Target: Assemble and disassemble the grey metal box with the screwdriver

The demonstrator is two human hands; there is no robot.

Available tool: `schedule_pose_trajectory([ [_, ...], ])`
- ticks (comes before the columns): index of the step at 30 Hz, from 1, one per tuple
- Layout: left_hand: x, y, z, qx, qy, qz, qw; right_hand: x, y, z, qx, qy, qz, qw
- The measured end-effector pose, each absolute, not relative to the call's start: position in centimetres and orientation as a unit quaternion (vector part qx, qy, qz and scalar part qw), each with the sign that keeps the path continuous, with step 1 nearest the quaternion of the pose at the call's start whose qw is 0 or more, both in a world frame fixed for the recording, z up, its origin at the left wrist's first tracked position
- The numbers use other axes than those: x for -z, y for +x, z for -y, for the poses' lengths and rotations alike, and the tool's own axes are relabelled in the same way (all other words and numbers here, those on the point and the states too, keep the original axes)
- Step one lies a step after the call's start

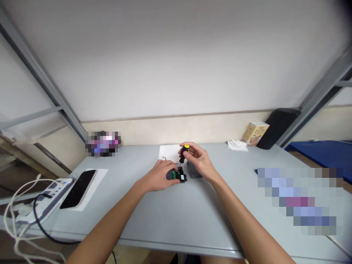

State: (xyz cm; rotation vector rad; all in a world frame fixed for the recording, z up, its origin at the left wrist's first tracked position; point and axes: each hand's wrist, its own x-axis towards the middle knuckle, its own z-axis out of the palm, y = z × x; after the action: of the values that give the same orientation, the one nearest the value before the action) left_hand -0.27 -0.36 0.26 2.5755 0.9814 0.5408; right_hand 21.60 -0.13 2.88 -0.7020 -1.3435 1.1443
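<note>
I grip a yellow-topped screwdriver [184,154] in my right hand [200,160], angled down at a black-and-green electronic device [180,176] that my left hand [161,176] clasps on the grey desk [165,220].

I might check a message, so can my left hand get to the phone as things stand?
Probably yes: the phone lies uncovered on that side. But your left hand is holding the device, so it would have to let go first.
</note>
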Motion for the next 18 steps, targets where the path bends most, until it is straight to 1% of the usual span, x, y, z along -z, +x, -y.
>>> schedule_pose_trajectory([
  [10, -0.2, -0.41, 0.21, -0.201, 0.907, -0.332, 0.165, -3.51, 21.41, 0.71, -0.515, -0.269, 0.588, 0.563],
  [18, -0.16, -0.47, -0.03, -0.195, 0.91, -0.333, 0.154, -2.95, 21.26, 0.33, -0.506, -0.274, 0.584, 0.572],
])
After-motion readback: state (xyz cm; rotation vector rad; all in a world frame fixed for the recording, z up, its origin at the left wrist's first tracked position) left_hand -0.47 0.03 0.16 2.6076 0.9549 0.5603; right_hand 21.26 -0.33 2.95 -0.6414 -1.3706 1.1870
